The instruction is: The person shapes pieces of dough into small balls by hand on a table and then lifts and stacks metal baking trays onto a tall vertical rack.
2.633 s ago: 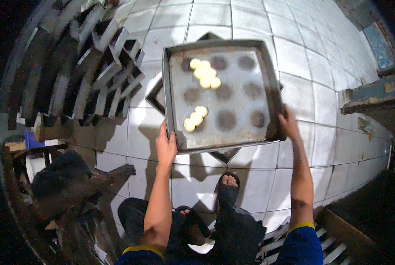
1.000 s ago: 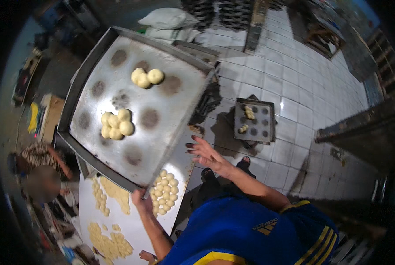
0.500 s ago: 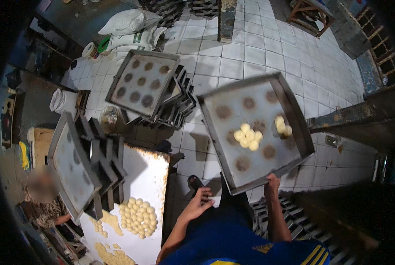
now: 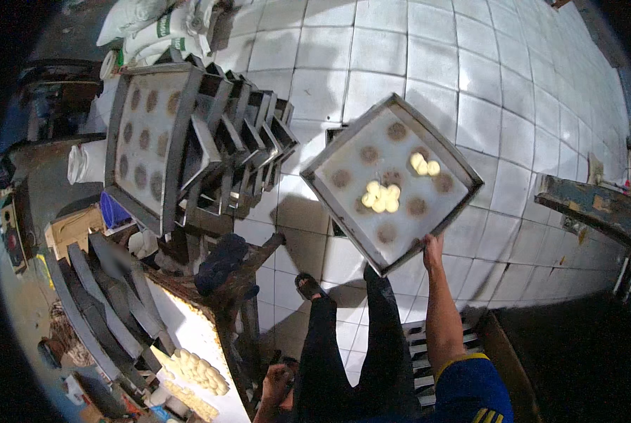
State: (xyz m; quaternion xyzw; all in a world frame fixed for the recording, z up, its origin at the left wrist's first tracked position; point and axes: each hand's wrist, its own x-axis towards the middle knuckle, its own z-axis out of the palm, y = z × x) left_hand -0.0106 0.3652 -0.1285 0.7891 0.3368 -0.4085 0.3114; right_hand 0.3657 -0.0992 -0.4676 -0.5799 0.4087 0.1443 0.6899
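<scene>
My right hand (image 4: 433, 250) grips the near right edge of a square metal baking tray (image 4: 343, 229), fingers closed around the rim. The tray is held out over the tiled floor with one corner toward me. On its stained bottom sit two groups of pale dough balls: a larger cluster (image 4: 381, 197) near the middle and a smaller group (image 4: 425, 165) toward the right. My left hand (image 4: 278, 381) hangs low beside my left leg, off the tray, its fingers curled with nothing visible in them.
A tall stack of metal trays (image 4: 188, 134) stands to the left. Closer, more trays (image 4: 111, 303) lean over a white table (image 4: 181, 303) holding dough balls (image 4: 195, 370). White sacks (image 4: 160, 28) lie at the far left. A ledge (image 4: 590, 204) juts in from the right.
The tray has turned and its near edge has moved farther from my body, still in my right hand. My left hand has dropped to my side and its fingers have curled. My view has shifted.
</scene>
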